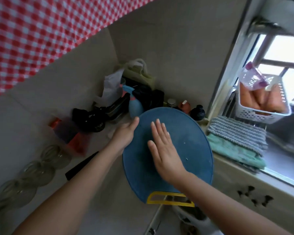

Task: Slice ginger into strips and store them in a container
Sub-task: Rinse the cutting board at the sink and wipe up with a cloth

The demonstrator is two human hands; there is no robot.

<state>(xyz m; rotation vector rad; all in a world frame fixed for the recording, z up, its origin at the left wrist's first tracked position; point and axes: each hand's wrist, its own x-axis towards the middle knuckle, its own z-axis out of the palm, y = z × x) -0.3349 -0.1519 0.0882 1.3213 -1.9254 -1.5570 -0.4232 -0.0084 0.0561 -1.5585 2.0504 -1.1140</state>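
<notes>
Pale counter (117,217), checked cloth (32,31), blue board (185,141)

Blue board (192,146): round, with a yellow handle (170,199) at the near end.
Left hand (126,134): holds the board's left edge.
Right hand (165,155): flat on the board, fingers straight.
Towels (236,139): folded, right of the board.

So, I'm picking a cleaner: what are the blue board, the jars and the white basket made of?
The blue board is probably matte plastic, its face scuffed, with a moulded yellow handle. The jars look like clear glass, see-through with bright glints. The white basket is likely plastic, with a moulded grid of holes.
</notes>
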